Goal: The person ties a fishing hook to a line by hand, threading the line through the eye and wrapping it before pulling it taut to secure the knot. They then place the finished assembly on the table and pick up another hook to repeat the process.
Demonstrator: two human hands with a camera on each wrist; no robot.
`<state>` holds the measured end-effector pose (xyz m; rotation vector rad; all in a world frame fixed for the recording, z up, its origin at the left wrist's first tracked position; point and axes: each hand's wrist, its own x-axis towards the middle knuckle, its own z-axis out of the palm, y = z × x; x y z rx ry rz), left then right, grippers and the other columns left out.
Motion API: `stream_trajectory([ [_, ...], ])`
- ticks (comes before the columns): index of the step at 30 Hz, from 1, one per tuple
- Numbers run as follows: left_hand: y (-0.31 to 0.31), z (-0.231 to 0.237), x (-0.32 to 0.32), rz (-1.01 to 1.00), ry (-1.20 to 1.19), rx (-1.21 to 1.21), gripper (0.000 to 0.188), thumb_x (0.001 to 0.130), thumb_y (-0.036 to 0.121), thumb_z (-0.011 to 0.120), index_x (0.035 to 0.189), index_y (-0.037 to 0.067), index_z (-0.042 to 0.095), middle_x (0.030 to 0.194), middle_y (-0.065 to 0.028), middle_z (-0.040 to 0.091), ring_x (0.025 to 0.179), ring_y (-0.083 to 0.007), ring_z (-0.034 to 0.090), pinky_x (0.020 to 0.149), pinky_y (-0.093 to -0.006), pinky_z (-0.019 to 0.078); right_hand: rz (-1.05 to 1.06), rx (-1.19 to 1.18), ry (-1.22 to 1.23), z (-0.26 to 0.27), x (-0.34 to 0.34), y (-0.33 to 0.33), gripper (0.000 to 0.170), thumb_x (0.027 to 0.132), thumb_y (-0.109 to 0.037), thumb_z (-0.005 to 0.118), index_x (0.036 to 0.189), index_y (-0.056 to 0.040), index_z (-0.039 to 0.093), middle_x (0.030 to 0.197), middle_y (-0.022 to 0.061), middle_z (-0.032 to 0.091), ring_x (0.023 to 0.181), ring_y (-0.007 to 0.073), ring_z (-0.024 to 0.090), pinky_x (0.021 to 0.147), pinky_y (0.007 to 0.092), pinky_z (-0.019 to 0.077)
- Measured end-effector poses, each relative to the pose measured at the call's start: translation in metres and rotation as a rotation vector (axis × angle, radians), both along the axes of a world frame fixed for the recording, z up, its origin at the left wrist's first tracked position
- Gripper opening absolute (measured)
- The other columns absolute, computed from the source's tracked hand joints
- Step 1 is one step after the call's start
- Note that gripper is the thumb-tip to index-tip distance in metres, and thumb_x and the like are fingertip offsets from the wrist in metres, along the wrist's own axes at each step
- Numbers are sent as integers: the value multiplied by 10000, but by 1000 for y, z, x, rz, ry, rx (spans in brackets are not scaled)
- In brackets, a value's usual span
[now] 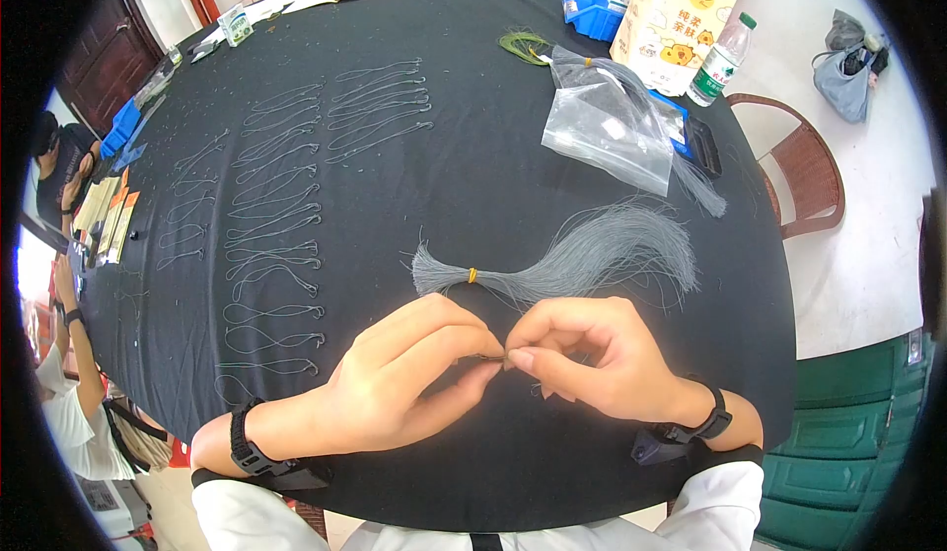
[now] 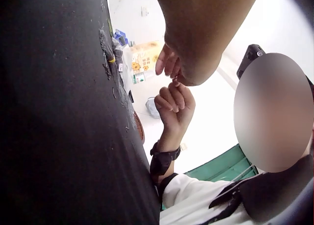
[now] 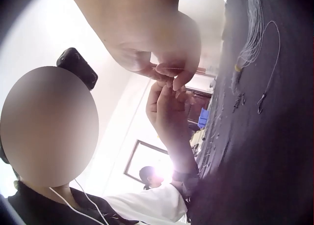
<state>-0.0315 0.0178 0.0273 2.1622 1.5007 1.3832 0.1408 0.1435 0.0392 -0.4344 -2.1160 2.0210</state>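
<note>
Over the near side of the black table, my two hands meet fingertip to fingertip. My left hand (image 1: 409, 368) pinches a small dark piece (image 1: 487, 358) between thumb and fingers. My right hand (image 1: 597, 359) pinches at the same spot, and its other fingers are curled. A thin thread (image 3: 170, 69) crosses the fingertips in the right wrist view. Fingers mostly hide the held piece, and I cannot tell its kind. Just beyond the hands lies a bundle of grey cords (image 1: 621, 250), bound by a yellow tie (image 1: 473, 276).
Looped grey cords (image 1: 274, 253) with small dark ends lie in columns at left. Far right are a clear plastic bag (image 1: 602, 142), a tissue pack (image 1: 671, 23), a water bottle (image 1: 720, 63) and a blue bin (image 1: 592, 13). Other people sit along the left edge.
</note>
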Motion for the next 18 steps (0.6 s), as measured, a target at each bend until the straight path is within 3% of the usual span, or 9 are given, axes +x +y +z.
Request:
stream_trajectory([
  [4,1,-4,-2,-4,15,11,280,665,-86,727,911,-23,610,857,-123,600,744,-263,610,600,-334,498,-2,231,59,-3,-1,-1,57,882,-35,606,896,8,640,669,29,627,554,46,567,525,202,409],
  [13,2,-2,-2,39,11,6,238,675,-100,710,880,-20,617,832,-110,610,712,-252,609,601,-324,498,23,349,25,1,-1,4,84,877,-39,608,937,9,642,730,57,651,587,73,596,574,224,446],
  [16,0,-1,-1,95,-53,-59,193,707,-95,689,870,-8,633,814,-106,626,712,-218,619,619,-301,496,-102,377,56,6,-2,2,118,876,-36,607,978,14,639,816,74,663,652,93,622,628,237,484],
  [18,0,-2,-1,127,-95,-109,165,731,-88,676,867,-2,640,814,-105,634,714,-195,622,632,-286,495,-244,676,189,7,-4,6,109,861,-26,620,963,7,640,858,86,668,726,141,648,665,261,501],
])
